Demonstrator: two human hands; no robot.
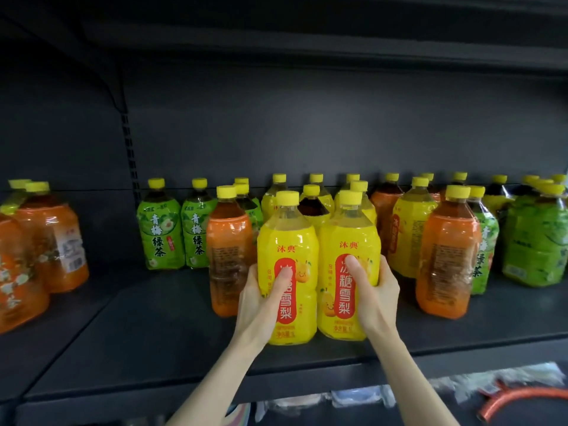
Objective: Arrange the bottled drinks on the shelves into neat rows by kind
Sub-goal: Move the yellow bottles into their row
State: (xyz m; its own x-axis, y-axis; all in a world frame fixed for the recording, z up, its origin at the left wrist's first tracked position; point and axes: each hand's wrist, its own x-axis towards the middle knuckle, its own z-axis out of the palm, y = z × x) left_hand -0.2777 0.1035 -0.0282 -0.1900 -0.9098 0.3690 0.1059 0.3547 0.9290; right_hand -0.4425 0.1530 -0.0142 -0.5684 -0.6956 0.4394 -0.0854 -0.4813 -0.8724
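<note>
Two yellow-labelled bottles stand side by side near the front of the dark shelf (153,348). My left hand (261,298) grips the left yellow bottle (289,250) and my right hand (373,295) grips the right yellow bottle (349,241), thumbs on the red labels. An orange-labelled bottle (227,256) stands just left of them and another orange bottle (445,259) to the right. Two green-labelled bottles (159,235) stand further back on the left. More yellow, orange and green bottles are mixed behind.
Two orange bottles (46,241) stand at the far left on the neighbouring shelf section. A cluster of green bottles (534,241) fills the far right. Bare shelf lies front left. Below the shelf edge show plastic-wrapped goods and an orange tool (516,398).
</note>
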